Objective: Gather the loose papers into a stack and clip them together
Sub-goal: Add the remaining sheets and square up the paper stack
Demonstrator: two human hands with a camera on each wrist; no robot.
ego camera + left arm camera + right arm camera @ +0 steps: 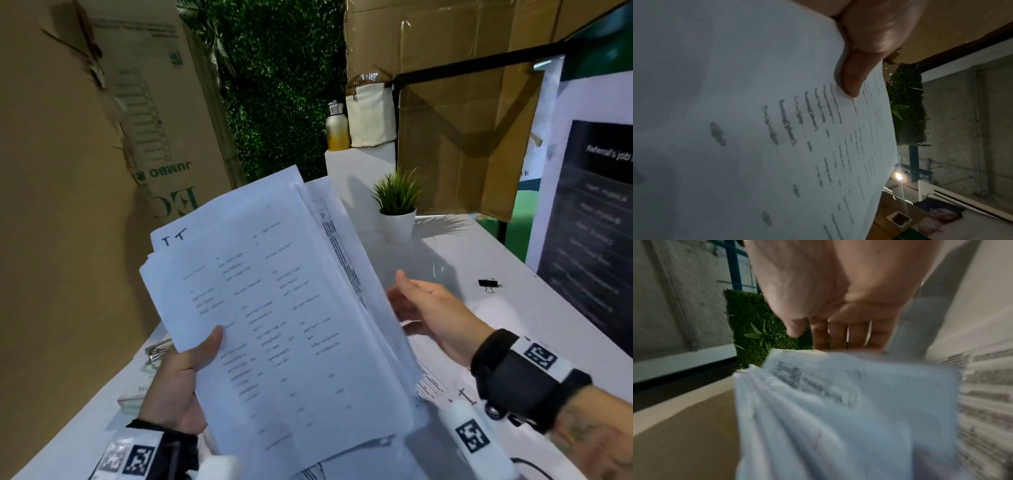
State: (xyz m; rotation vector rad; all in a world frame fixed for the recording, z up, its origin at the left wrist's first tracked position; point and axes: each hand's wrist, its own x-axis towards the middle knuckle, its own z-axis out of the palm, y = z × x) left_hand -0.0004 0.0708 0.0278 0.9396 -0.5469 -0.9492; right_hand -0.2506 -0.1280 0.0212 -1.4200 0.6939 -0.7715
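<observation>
White papers [274, 308], fanned unevenly, are held at frame centre, pinched by the left hand [178, 383] while the right hand [431, 315], fingers extended, supports their edge. Edges should be squared on the surface [479, 246] before the binder clip [488, 283], centre right, is fetched.

**White Paper, Black Clip, Green Plant**

The papers [281, 308] are white with rows of grey print and a black "TT" in one corner. The binder clip [488, 283] is black. The table [513, 308] is white. The little plant [397, 192] is green in a white pot [399, 224]. The wrist bands [534, 356] are black with black-and-white square patterns. The cardboard box [68, 171] is brown with green letters.
</observation>
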